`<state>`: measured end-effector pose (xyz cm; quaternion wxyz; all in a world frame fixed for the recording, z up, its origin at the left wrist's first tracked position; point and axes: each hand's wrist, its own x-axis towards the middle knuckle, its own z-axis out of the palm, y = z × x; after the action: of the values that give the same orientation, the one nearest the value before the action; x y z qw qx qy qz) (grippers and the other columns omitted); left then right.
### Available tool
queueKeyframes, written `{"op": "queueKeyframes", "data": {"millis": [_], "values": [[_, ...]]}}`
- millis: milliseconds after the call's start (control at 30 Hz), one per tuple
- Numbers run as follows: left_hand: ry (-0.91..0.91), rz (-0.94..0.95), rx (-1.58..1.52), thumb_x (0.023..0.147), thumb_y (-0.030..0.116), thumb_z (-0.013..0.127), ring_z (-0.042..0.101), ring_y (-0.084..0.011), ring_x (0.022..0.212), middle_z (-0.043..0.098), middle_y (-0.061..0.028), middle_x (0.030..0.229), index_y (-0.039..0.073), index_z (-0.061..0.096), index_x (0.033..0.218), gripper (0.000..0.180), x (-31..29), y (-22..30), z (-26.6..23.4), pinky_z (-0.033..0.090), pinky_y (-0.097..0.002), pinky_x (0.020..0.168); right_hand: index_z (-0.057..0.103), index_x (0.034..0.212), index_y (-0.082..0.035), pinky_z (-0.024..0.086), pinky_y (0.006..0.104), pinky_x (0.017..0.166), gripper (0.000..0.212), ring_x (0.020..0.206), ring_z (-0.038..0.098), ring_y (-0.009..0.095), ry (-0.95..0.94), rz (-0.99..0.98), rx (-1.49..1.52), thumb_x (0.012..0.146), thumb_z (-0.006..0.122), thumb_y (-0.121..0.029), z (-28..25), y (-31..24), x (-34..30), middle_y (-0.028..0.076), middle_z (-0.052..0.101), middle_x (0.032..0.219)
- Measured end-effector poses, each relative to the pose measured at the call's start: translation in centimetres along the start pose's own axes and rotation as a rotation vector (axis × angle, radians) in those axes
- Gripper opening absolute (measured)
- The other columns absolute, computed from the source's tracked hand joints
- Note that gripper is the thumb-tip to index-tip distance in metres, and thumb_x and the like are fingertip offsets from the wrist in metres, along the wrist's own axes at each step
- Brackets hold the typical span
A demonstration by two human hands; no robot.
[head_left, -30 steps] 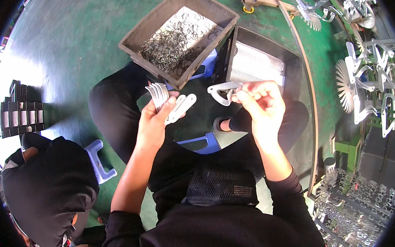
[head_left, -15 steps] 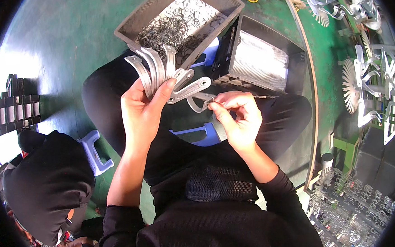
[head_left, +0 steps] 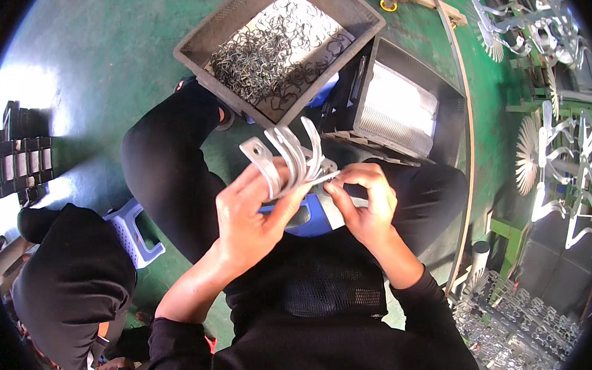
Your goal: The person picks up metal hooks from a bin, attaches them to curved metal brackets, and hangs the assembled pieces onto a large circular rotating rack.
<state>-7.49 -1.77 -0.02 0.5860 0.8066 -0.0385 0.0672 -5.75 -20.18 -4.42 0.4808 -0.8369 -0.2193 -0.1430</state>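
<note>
My left hand (head_left: 247,218) is closed round several curved silver metal brackets (head_left: 287,151), which fan upward out of its fingers. One has a round hole near its end. Thumb and fingertips of my right hand (head_left: 366,201) are pinched together at the right end of a bracket. Something small and dark shows at that pinch, too small to name. Both hands are held over my lap, close together. Beyond them, a grey plastic crate (head_left: 367,26) holds a tangled heap of small dark wire hooks (head_left: 254,62) on a white sheet.
A black crate (head_left: 451,118) at the right holds a neat row of silver pieces (head_left: 399,104). Between my legs is a blue plastic stool (head_left: 319,223). Another person (head_left: 78,280) sits at the left by a pale stool (head_left: 136,232). Racks of hanging metal parts (head_left: 555,162) line the right.
My left hand has moved right and down and turned, bringing the brackets to my right hand. The right hand has moved slightly down. The view has shifted, showing more of the crate.
</note>
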Motion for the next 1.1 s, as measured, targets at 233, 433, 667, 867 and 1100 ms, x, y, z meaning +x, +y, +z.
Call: {"op": "queueKeyframes", "data": {"millis": [233,433,667,867,1100], "values": [[-0.166,0.077,-0.036,0.067,-0.004,0.067,0.060,-0.0312,0.081,0.061,-0.0141,0.093,0.000,0.062,0.091,0.025,0.2,-4.7,0.0,0.049,-0.0347,0.068,0.058,0.091,-0.001,0.045,0.0254,0.061,0.009,0.065,0.056,0.012,-0.093,0.135,-0.159,0.083,0.060,-0.005,-2.5,7.1,9.4,0.007,0.059,0.076],[-0.316,0.047,-0.150,0.061,-0.008,0.070,0.058,-0.0312,0.085,0.059,-0.0129,0.093,0.000,0.058,0.093,0.036,0.0,-6.1,0.6,0.048,-0.0366,0.072,0.064,0.098,-0.011,0.046,0.0324,0.081,0.021,0.091,0.059,0.027,-0.975,-0.092,-0.538,0.079,0.055,-0.007,3.7,15.5,20.5,0.007,0.063,0.097],[-0.329,0.010,-0.136,0.059,-0.008,0.071,0.059,-0.0313,0.089,0.059,-0.0135,0.096,0.001,0.058,0.093,0.038,0.5,-6.8,0.5,0.049,-0.0367,0.075,0.066,0.098,-0.009,0.047,0.0346,0.081,0.027,0.092,0.061,0.027,-1.593,-0.041,-0.630,0.072,0.060,-0.011,11.3,19.0,21.9,0.013,0.065,0.096],[-0.296,-0.009,-0.126,0.058,-0.009,0.070,0.059,-0.0300,0.087,0.059,-0.0138,0.095,0.002,0.059,0.092,0.037,0.3,-7.1,0.6,0.049,-0.0362,0.073,0.067,0.097,-0.008,0.048,0.0298,0.074,0.026,0.081,0.063,0.019,-1.363,0.212,-0.455,0.071,0.064,-0.004,10.2,20.6,24.5,0.009,0.067,0.087],[-0.292,-0.005,-0.112,0.056,-0.010,0.070,0.059,-0.0294,0.084,0.059,-0.0129,0.093,0.002,0.058,0.091,0.038,0.4,-7.3,0.5,0.049,-0.0355,0.072,0.068,0.095,-0.008,0.047,0.0320,0.080,0.025,0.091,0.062,0.023,-1.248,0.065,-0.617,0.070,0.066,-0.007,8.8,21.7,23.1,0.010,0.066,0.095]]}}
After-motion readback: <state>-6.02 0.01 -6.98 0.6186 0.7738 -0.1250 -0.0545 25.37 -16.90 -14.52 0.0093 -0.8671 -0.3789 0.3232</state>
